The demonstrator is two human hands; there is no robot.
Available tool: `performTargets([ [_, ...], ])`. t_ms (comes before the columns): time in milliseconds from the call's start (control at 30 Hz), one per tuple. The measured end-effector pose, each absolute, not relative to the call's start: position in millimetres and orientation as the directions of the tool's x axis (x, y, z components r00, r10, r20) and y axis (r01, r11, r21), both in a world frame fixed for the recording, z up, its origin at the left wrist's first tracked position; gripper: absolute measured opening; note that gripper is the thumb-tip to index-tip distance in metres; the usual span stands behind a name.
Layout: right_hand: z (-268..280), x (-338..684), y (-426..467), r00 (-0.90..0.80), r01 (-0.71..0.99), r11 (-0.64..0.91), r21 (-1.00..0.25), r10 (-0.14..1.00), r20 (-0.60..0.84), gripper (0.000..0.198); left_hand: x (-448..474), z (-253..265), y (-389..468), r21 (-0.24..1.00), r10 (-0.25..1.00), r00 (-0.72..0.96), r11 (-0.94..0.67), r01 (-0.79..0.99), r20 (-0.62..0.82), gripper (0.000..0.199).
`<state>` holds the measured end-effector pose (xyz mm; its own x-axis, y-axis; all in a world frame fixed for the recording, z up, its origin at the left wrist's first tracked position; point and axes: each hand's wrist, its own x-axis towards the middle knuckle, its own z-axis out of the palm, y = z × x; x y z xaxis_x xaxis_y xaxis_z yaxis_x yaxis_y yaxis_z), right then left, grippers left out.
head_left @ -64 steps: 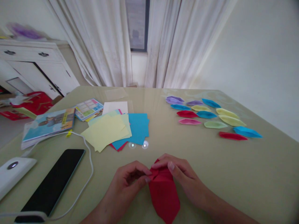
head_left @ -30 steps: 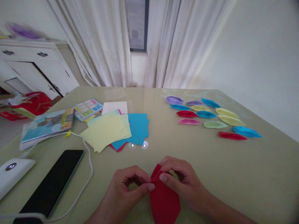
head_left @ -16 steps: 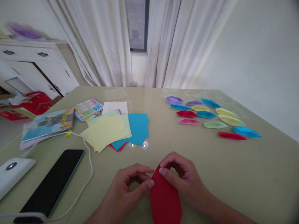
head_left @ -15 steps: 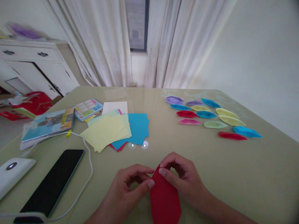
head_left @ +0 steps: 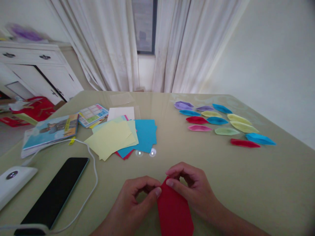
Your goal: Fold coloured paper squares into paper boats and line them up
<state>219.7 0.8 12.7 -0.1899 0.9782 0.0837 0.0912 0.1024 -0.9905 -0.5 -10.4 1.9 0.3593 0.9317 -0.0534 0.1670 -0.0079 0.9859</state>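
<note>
A folded piece of red paper (head_left: 174, 209) is at the bottom middle of the view, its pointed end away from me and its near end cut off by the frame. My left hand (head_left: 137, 200) pinches its upper left edge between thumb and index finger. On the right side of the tip, my right hand (head_left: 190, 185) pinches the paper, thumb on top. Farther off to the right lie several folded paper boats, among them a red one (head_left: 245, 143), a blue one (head_left: 261, 139) and a pink one (head_left: 199, 128).
Loose sheets of yellow paper (head_left: 110, 137) and blue paper (head_left: 146, 134) lie left of centre. A black phone (head_left: 55, 193), a white cable (head_left: 96, 177) and a white power bank (head_left: 17, 183) are at the left. Books (head_left: 51, 131) stand behind them.
Both hands and the red paper's tip have shifted slightly towards me. The pinching fingers stay on the paper. Everything else on the table is unchanged.
</note>
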Motion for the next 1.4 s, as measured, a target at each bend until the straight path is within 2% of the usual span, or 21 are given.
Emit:
performTargets([
  [133, 13.0, 220.4, 2.1, -0.201, 0.107, 0.099, -0.989, 0.977, 0.075, 0.012, -0.1, 4.1, -10.6, 0.990, 0.931, 0.360, 0.019, 0.141, -0.069, 0.021],
  [300, 12.6, 219.7, -0.3, -0.215, 0.090, 0.092, -0.992, 0.974, 0.071, 0.014, 0.7, 2.8, -9.7, 0.994, 0.922, 0.372, 0.093, 0.060, -0.109, 0.032],
  [400, 13.2, 218.5, -2.8, -0.222, 0.090, 0.110, -0.990, 0.971, 0.088, 0.015, 2.0, 1.9, -9.5, 0.993, 0.922, 0.371, 0.112, 0.023, -0.112, 0.023],
  [733, 16.3, 217.9, -0.4, -0.275, 0.143, 0.068, -0.987, 0.961, 0.026, 0.016, 2.2, 2.7, -13.9, 0.994, 0.932, 0.354, 0.045, 0.100, -0.078, 0.013],
  [1133, 11.9, 219.5, 4.1, -0.299, 0.018, -0.055, -0.998, 0.952, -0.057, 0.022, 4.2, 5.9, -10.6, 0.995, 0.936, 0.343, 0.057, 0.086, -0.083, 0.013],
  [1400, 16.4, 220.8, 2.0, -0.306, 0.093, 0.078, -0.993, 0.951, 0.046, 0.019, 5.1, 4.0, -11.7, 0.987, 0.923, 0.364, 0.078, 0.139, -0.124, 0.014],
])
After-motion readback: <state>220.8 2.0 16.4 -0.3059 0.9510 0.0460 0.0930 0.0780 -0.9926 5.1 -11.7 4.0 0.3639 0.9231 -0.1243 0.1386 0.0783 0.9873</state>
